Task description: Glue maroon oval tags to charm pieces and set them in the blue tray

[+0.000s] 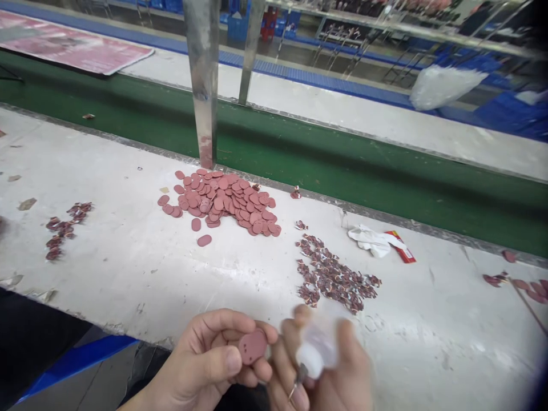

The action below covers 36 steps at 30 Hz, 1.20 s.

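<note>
Between thumb and fingers, my left hand (218, 357) pinches a reddish-brown oval disc (253, 347) with a few small dark holes in it. Close beside it, my right hand (321, 365) is blurred by motion and wrapped round a small translucent squeeze bottle (314, 348). The bottle has a white cap and a thin metal needle tip that points down. A large heap of the same discs (226, 200) lies beyond my hands on the white table. To its right is a cluster of small dark-brown figurines (336, 274), too small to make out in detail.
More figurines (62, 228) lie at the left. Toward the back right are crumpled white tissue (372, 240) and a red packet (402, 248). A metal post (203, 85) stands at the table's far edge, before a green conveyor belt (299, 154). More discs (537, 290) lie far right.
</note>
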### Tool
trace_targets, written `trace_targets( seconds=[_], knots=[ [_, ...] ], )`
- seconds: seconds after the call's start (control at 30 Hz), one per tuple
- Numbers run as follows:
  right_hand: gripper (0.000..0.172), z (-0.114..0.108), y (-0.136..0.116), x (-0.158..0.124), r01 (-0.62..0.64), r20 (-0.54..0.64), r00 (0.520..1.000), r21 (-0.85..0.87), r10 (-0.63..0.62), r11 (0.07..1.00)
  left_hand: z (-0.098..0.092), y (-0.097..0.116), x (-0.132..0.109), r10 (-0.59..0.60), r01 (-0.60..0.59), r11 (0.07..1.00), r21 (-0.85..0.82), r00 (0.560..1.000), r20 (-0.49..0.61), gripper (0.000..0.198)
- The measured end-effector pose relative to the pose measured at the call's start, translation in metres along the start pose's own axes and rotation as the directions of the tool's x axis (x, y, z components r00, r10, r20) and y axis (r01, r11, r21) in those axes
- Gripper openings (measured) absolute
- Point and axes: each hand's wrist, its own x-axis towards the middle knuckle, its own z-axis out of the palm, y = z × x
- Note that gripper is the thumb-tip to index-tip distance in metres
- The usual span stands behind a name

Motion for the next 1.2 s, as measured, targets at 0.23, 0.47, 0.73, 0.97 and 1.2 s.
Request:
trace_targets(
  seconds=[0.23, 0.47, 0.73, 0.97, 1.2],
  knots=[
    [0.062, -0.018, 0.039, 0.046, -0.237, 0.095, 0.965, -0.070, 0.243, 0.969, -0.007, 0.012, -0.005, 0.021, -0.015, 0.999, 0.028, 0.967, -0.254, 0.027],
    [0.058, -0.047, 0.000, 0.001, 0.032, -0.036, 0.997, -0.638, -0.071, 0.770, -0.009, 0.023, -0.006, 0.046, -0.034, 0.999, 0.035, 0.905, -0.424, 0.034],
    [0.032, -0.113, -0.080, 0.024, 0.195, 0.236, 0.879, -0.971, -0.415, -0.141, -0.009, 0.020, -0.007, 0.049, -0.035, 0.998, 0.043, 0.920, -0.389, 0.032],
    [0.019, -0.119, -0.075, 0.024, 0.318, 0.461, 0.830, -0.853, -0.313, -0.413, -0.010, 0.016, -0.006, 0.038, -0.031, 0.999, 0.026, 0.942, -0.333, 0.028],
    [0.010, -0.064, -0.064, -0.011, 0.385, 0.319, 0.842, -0.920, -0.435, 0.072, -0.010, 0.003, -0.003, 0.036, -0.023, 0.997, 0.068, 0.978, -0.204, 0.025]
  ],
)
